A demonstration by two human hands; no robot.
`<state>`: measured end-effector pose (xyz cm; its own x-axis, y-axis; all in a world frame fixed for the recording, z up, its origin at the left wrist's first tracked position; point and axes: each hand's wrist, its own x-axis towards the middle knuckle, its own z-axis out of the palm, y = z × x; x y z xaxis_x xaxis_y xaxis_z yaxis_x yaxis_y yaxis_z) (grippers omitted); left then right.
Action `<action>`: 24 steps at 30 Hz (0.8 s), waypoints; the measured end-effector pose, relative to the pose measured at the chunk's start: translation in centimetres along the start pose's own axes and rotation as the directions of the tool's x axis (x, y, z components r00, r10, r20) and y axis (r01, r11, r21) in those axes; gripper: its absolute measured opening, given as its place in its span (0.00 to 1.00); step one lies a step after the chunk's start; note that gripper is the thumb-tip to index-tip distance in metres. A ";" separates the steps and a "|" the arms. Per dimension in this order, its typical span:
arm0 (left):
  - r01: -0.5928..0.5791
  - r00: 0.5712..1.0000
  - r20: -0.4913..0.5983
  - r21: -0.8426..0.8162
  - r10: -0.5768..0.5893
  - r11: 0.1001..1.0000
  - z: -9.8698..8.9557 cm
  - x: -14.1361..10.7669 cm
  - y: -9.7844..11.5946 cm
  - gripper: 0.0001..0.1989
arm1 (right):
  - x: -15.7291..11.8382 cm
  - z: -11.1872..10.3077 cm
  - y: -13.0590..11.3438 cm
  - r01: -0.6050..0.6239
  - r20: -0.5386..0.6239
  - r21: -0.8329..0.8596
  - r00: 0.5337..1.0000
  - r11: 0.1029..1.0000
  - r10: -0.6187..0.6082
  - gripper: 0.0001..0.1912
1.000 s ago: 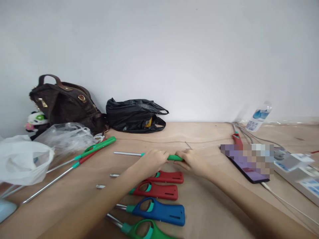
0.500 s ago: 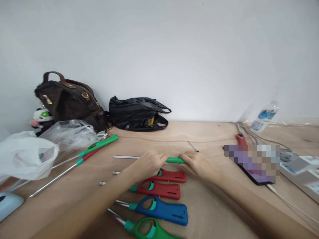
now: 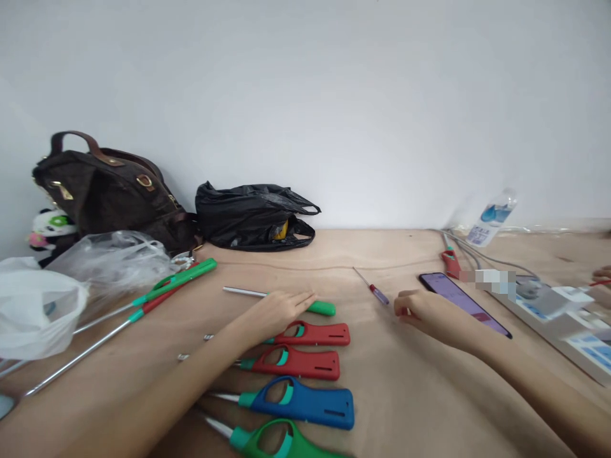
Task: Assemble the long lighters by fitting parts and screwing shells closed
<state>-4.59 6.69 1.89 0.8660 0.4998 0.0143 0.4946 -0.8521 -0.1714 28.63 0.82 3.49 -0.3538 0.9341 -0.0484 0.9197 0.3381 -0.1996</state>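
My left hand (image 3: 286, 310) is wrapped over a green gas lighter (image 3: 322, 308). The lighter's metal tube sticks out to the left and its handle end shows on the right; the middle is hidden under my fingers. My right hand (image 3: 420, 310) hovers with loosely bent fingers, nothing visible in them, just right of a small screwdriver (image 3: 379, 294) with a purple-red handle. Below my left hand lie two red lighters (image 3: 329, 333), a blue lighter (image 3: 329, 407) and another green lighter (image 3: 305, 445), handles pointing right.
A phone (image 3: 458, 296) and a white power strip (image 3: 539, 321) lie at right, with a tilted bottle (image 3: 491, 219) behind. A black plastic bag (image 3: 238, 216), a dark backpack (image 3: 109, 197) and more lighters (image 3: 181, 280) are at left. Another person's hand (image 3: 602, 273) shows at the far right edge.
My right hand has let go of the green lighter's handle end and moved right, past the screwdriver. My left hand stays on the lighter. The view has shifted slightly right.
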 end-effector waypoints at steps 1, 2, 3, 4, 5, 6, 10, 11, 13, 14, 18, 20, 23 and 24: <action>-0.002 1.000 0.019 -0.015 0.003 1.000 -0.2 -0.1 0.0 0.26 | -0.3 0.4 0.1 0.001 0.000 -0.007 1.000 1.000 -0.001 0.10; -0.003 0.999 0.031 -0.026 0.004 1.000 -0.3 -0.2 0.1 0.26 | -0.5 0.9 0.1 0.011 -0.009 -0.018 1.000 1.000 -0.011 0.10; -0.002 0.999 0.034 -0.033 0.003 0.999 -0.4 -0.2 0.2 0.26 | -0.6 1.5 0.2 0.025 -0.026 -0.033 0.999 0.999 -0.026 0.09; -0.001 1.000 0.027 -0.041 0.002 0.999 -0.4 -0.2 0.3 0.25 | -0.6 2.0 0.3 0.042 -0.048 -0.054 0.998 0.998 -0.045 0.09; 0.003 1.000 0.011 -0.048 -0.003 0.999 -0.3 -0.2 0.3 0.24 | -0.6 2.6 0.4 0.057 -0.072 -0.084 0.995 0.995 -0.063 0.09; 0.011 1.000 -0.011 -0.054 -0.011 0.998 -0.2 -0.1 0.4 0.23 | -0.6 3.1 0.5 0.069 -0.098 -0.117 0.992 0.991 -0.081 0.10; 0.038 0.995 -0.089 -0.070 -0.044 0.997 0.3 0.5 0.8 0.19 | -0.5 4.2 0.9 0.132 -0.157 -0.257 0.972 0.957 -0.176 0.11; 0.049 0.994 -0.098 -0.077 -0.056 0.996 0.3 0.6 0.9 0.18 | -0.4 4.2 0.8 0.141 -0.159 -0.281 0.969 0.949 -0.191 0.11; 0.077 0.990 -0.112 -0.107 -0.089 0.991 0.1 0.8 1.1 0.15 | -0.3 3.9 0.4 0.146 -0.157 -0.302 0.967 0.942 -0.200 0.11; 0.095 0.987 -0.117 -0.128 -0.110 0.987 0.0 0.9 1.2 0.13 | -0.2 3.6 0.1 0.143 -0.154 -0.297 0.969 0.944 -0.195 0.10; 0.165 0.980 -0.089 -0.151 -0.179 0.975 -0.9 1.3 1.4 0.07 | 0.4 2.2 -1.7 0.118 -0.120 -0.197 0.982 0.973 -0.144 0.07; 0.187 0.980 -0.046 -0.139 -0.195 0.973 -1.0 1.6 1.2 0.08 | 1.0 1.6 -2.8 0.105 -0.110 -0.115 0.987 0.988 -0.118 0.07; 0.222 0.973 -0.025 -0.174 -0.229 0.959 -0.6 2.3 0.6 0.14 | 2.2 0.9 -4.3 0.092 -0.098 0.001 0.991 0.996 -0.091 0.07; 0.231 0.969 -0.041 -0.196 -0.244 0.953 -0.3 2.5 0.3 0.15 | 2.7 0.9 -4.6 0.085 -0.096 0.035 0.992 0.996 -0.081 0.06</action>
<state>-2.28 7.61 2.21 0.7217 0.6856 0.0959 0.6860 -0.7268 0.0334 23.24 1.70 3.44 -0.4096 0.9102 0.0621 0.8798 0.4121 -0.2369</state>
